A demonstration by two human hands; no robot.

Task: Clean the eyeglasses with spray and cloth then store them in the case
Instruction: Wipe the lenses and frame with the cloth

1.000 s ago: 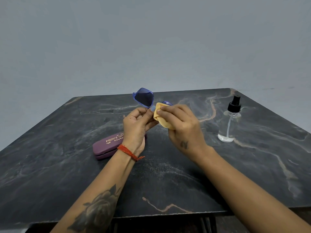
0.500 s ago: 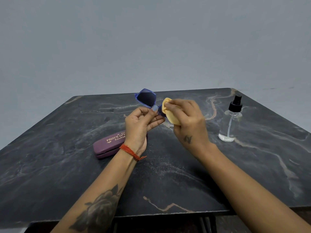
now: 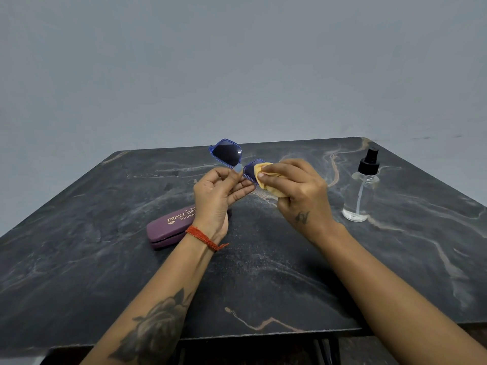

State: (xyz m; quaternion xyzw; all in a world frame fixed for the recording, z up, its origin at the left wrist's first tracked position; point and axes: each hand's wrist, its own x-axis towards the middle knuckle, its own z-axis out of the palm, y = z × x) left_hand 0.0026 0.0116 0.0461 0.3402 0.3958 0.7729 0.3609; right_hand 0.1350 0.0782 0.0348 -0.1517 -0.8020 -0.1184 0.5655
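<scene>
Blue-framed eyeglasses with dark lenses (image 3: 227, 153) are held up above the table. My left hand (image 3: 217, 192) pinches them at the bridge between thumb and fingers. My right hand (image 3: 300, 192) grips a yellow cloth (image 3: 266, 180) and presses it over the right lens, which is mostly hidden by cloth and fingers. A maroon eyeglass case (image 3: 170, 227) with gold lettering lies shut on the table under my left wrist. A clear spray bottle (image 3: 360, 192) with a black nozzle stands upright to the right of my right hand.
The dark marble table (image 3: 79, 259) stretches from its front edge below my forearms to a grey wall (image 3: 237, 61) at the back. Bare tabletop lies left of the case and in front of the bottle.
My right hand has shifted the cloth slightly across the right lens. The glasses have tilted a little in my left hand. Case and bottle have not moved.
</scene>
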